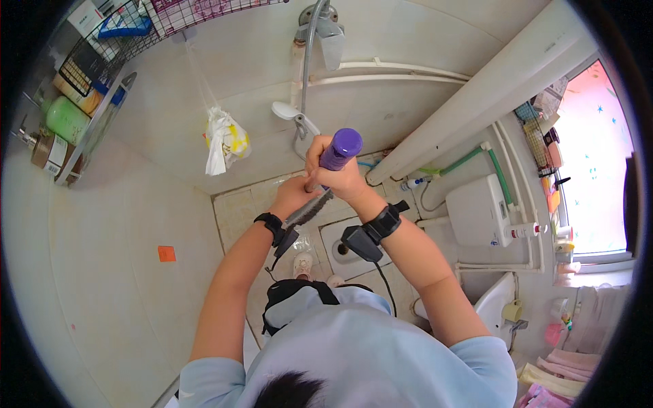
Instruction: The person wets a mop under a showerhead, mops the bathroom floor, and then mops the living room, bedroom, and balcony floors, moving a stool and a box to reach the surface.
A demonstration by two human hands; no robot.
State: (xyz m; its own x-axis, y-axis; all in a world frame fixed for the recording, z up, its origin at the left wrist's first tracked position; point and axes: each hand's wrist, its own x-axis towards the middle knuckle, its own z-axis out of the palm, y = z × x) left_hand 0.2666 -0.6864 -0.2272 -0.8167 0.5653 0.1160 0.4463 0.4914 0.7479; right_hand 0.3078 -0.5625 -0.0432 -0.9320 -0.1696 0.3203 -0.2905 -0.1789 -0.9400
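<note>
Spread beneath, tiled floor (238, 194), partly hidden behind a light-blue shirt (367, 350) and two forearms (235, 279). Set into it, one white squat pan (332, 234), partly covered. Held in front of the body, above the floor, one purple-handled brush (334, 160): long axis steep, strongly foreshortened; purple end (347, 141) pointing up toward the camera, dark bristles (311, 209) lower, slanting down leftward. Middle stretch concealed by the grip; contact with the floor impossible to tell. Closed around it, two hands: right hand (345, 182) just below the purple end, left hand (291, 197) lower. Strapped on, two black wrist devices (362, 243). Smallest, two pale shoes (303, 263), one mostly hidden.
</note>
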